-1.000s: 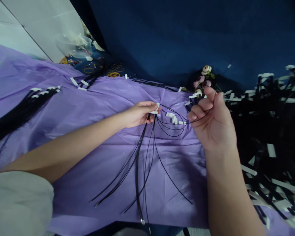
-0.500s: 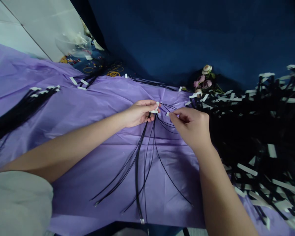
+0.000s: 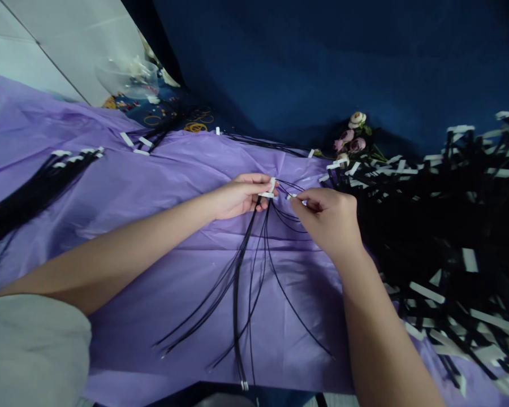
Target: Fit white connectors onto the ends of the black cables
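My left hand [image 3: 248, 195] pinches white connectors [image 3: 266, 195] over the purple sheet, and thin black wires [image 3: 236, 294] hang from them toward the front edge. Just to its right, my right hand [image 3: 322, 212] is closed, thumb against forefinger, on a small white connector [image 3: 292, 197]. More thin black wires run between the two hands, partly hidden behind the right one. The hands are a short gap apart.
Black wire bundles with white ends lie at left [image 3: 25, 198] and in a large pile [image 3: 432, 226] at right. Artificial flowers [image 3: 352, 138], yellow rubber bands [image 3: 195, 127] and a clear bowl [image 3: 129, 79] stand behind on the purple sheet's [image 3: 152, 271] far side.
My right hand has shifted slightly left, toward my left hand. The left hand keeps its hold, and the hanging wires have swayed a little.
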`<action>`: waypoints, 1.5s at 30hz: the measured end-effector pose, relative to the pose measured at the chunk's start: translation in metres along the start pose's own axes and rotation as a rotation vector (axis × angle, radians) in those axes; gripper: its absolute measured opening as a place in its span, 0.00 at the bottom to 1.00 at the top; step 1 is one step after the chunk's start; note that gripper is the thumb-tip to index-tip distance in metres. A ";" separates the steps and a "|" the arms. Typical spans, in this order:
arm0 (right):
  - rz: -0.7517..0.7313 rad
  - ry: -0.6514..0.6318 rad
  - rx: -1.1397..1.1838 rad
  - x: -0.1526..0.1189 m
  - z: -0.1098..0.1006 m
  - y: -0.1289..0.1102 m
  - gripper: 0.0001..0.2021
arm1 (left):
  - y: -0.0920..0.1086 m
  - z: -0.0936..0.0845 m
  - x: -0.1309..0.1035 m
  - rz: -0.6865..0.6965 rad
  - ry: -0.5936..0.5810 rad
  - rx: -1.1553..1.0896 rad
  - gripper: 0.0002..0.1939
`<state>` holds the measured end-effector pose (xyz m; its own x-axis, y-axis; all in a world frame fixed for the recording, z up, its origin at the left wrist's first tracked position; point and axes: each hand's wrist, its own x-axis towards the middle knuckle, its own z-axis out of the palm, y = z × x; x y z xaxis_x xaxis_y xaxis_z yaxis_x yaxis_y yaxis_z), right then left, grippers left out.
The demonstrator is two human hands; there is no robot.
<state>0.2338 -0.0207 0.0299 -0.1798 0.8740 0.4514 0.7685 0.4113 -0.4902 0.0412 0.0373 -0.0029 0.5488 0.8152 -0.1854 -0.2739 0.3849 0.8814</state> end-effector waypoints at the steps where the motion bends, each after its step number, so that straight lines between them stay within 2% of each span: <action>1: -0.001 -0.001 -0.003 0.000 0.000 0.000 0.10 | 0.000 0.000 0.000 0.000 -0.001 -0.002 0.08; 7: -0.029 0.015 -0.006 0.000 0.001 0.000 0.10 | 0.000 -0.001 0.000 -0.005 -0.016 -0.003 0.08; 18: -0.028 -0.030 -0.027 0.000 0.000 0.000 0.10 | -0.001 -0.002 0.000 -0.016 -0.034 -0.006 0.07; 31: -0.095 0.028 -0.024 0.000 0.003 0.001 0.09 | -0.002 0.001 0.000 -0.008 -0.025 0.010 0.08; 45: -0.058 0.055 -0.051 -0.002 0.003 -0.001 0.07 | -0.002 -0.002 0.002 -0.030 -0.060 0.000 0.08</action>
<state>0.2315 -0.0217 0.0271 -0.1924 0.8328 0.5191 0.7882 0.4462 -0.4238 0.0411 0.0394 -0.0060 0.6028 0.7760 -0.1856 -0.2569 0.4090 0.8757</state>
